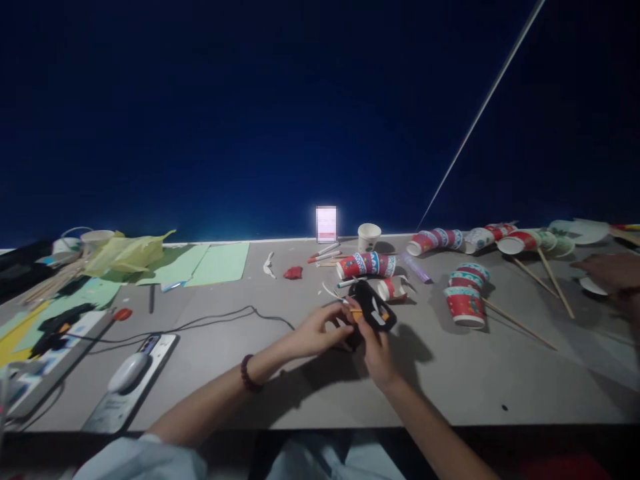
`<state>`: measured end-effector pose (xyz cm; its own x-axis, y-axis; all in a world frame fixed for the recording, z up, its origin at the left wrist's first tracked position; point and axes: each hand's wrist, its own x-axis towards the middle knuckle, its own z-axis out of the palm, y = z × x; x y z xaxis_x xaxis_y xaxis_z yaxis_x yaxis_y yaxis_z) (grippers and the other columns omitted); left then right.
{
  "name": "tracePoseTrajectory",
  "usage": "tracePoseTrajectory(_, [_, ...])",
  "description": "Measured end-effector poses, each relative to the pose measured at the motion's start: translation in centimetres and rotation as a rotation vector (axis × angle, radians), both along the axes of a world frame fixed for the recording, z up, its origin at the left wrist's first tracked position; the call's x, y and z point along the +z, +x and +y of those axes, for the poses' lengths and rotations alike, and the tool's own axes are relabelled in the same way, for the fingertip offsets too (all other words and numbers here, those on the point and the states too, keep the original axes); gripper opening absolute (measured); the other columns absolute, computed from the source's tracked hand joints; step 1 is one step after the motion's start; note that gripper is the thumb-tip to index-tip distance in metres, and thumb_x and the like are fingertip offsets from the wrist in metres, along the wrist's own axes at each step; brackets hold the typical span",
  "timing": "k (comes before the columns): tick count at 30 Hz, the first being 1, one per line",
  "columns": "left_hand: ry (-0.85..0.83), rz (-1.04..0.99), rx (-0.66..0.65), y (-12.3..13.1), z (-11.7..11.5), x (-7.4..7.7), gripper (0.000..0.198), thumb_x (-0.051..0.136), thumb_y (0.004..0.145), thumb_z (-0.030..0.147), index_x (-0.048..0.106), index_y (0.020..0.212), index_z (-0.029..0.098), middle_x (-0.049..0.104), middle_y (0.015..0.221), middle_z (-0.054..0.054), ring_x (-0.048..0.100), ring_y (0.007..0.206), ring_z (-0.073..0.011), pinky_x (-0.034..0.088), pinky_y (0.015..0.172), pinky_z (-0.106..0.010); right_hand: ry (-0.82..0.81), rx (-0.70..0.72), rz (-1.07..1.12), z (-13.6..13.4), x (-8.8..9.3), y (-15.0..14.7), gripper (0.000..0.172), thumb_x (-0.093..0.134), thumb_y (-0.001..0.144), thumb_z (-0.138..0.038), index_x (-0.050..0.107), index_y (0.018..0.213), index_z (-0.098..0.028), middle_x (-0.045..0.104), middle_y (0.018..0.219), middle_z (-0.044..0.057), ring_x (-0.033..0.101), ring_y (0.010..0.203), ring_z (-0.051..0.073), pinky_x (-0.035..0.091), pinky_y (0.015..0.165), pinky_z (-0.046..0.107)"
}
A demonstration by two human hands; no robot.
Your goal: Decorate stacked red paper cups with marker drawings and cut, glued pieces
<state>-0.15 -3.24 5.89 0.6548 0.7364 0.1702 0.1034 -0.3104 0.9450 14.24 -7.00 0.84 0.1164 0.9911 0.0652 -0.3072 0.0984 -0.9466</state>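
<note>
In front of me, my two hands meet just above the table. Fingers wrapped round its lower edge, my right hand (375, 350) grips a black oblong object (367, 297) with white patches on its face; its kind is unclear. A small orange-yellow piece (356, 314) shows between the hands. Curled in a pinch beside it is my left hand (320, 328), its fingertips closed on something too small to make out. Close behind the hands lie a stack of patterned paper cups (367, 265) on its side and a torn paper cup (393, 288).
More stacked cups (466, 303) with wooden sticks lie to the right, near another person's hand (607, 270). A white cup (369, 237) stands at the back. On the left are a phone (113, 403) under a white mouse (129, 372), a power strip (60, 363) and a black cable (210, 321).
</note>
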Motion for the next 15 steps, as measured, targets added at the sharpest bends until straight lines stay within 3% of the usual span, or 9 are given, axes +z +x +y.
tracePoseTrajectory(2, [0.182, 0.190, 0.024, -0.2, 2.2, 1.4, 0.016, 0.052, 0.084, 0.027, 0.064, 0.079, 0.018, 0.067, 0.079, -0.004, 0.061, 0.075, -0.0164, 0.046, 0.066, -0.027, -0.009, -0.075, 0.074, -0.2, 0.2, 1.1, 0.035, 0.055, 0.084, -0.046, 0.064, 0.110, -0.025, 0.066, 0.113, 0.006, 0.060, 0.108, 0.025, 0.045, 0.096, 0.042])
tracePoseTrajectory(5, [0.389, 0.333, 0.432, 0.2, 7.1, 2.1, 0.017, 0.052, 0.081, 0.027, 0.066, 0.078, 0.018, 0.066, 0.073, -0.004, 0.058, 0.067, -0.0168, 0.044, 0.061, -0.027, -0.037, -0.232, 0.097, -1.0, 0.7, 2.7, 0.025, 0.054, 0.083, -0.043, 0.066, 0.098, -0.027, 0.070, 0.092, 0.004, 0.064, 0.088, 0.023, 0.050, 0.082, 0.041])
tracePoseTrajectory(7, [0.389, 0.452, 0.524, 1.0, 10.5, 1.6, 0.024, 0.054, 0.081, 0.035, 0.068, 0.090, 0.017, 0.069, 0.087, -0.009, 0.061, 0.077, -0.0210, 0.045, 0.067, -0.030, -0.046, -0.310, 0.093, -1.9, 1.0, 3.4, 0.019, 0.053, 0.082, -0.040, 0.065, 0.094, -0.031, 0.066, 0.074, 0.001, 0.062, 0.074, 0.022, 0.049, 0.071, 0.040])
tracePoseTrajectory(9, [0.347, 0.548, 0.514, 1.9, 13.2, 0.6, 0.038, 0.058, 0.078, 0.042, 0.067, 0.102, 0.014, 0.067, 0.105, -0.015, 0.062, 0.091, -0.0264, 0.045, 0.075, -0.033, -0.057, -0.337, 0.099, -3.0, 1.1, 3.8, 0.016, 0.052, 0.082, -0.039, 0.064, 0.092, -0.037, 0.063, 0.064, 0.001, 0.058, 0.063, 0.022, 0.046, 0.064, 0.041])
tracePoseTrajectory(11, [0.316, 0.576, 0.480, 2.7, 14.7, -0.4, 0.048, 0.064, 0.073, 0.047, 0.067, 0.106, 0.013, 0.066, 0.106, -0.016, 0.062, 0.093, -0.0296, 0.045, 0.076, -0.034, -0.082, -0.338, 0.099, -4.1, 0.9, 3.9, 0.015, 0.052, 0.081, -0.039, 0.064, 0.090, -0.043, 0.062, 0.061, 0.002, 0.056, 0.057, 0.022, 0.044, 0.059, 0.043])
tracePoseTrajectory(15, [0.265, 0.572, 0.375, 3.2, 15.3, -2.1, 0.059, 0.076, 0.059, 0.050, 0.068, 0.109, 0.020, 0.069, 0.102, -0.011, 0.064, 0.088, -0.0287, 0.045, 0.071, -0.031, -0.130, -0.401, 0.080, -5.3, -0.2, 3.6, 0.021, 0.053, 0.080, -0.042, 0.060, 0.099, -0.045, 0.059, 0.058, 0.000, 0.056, 0.051, 0.024, 0.044, 0.050, 0.042])
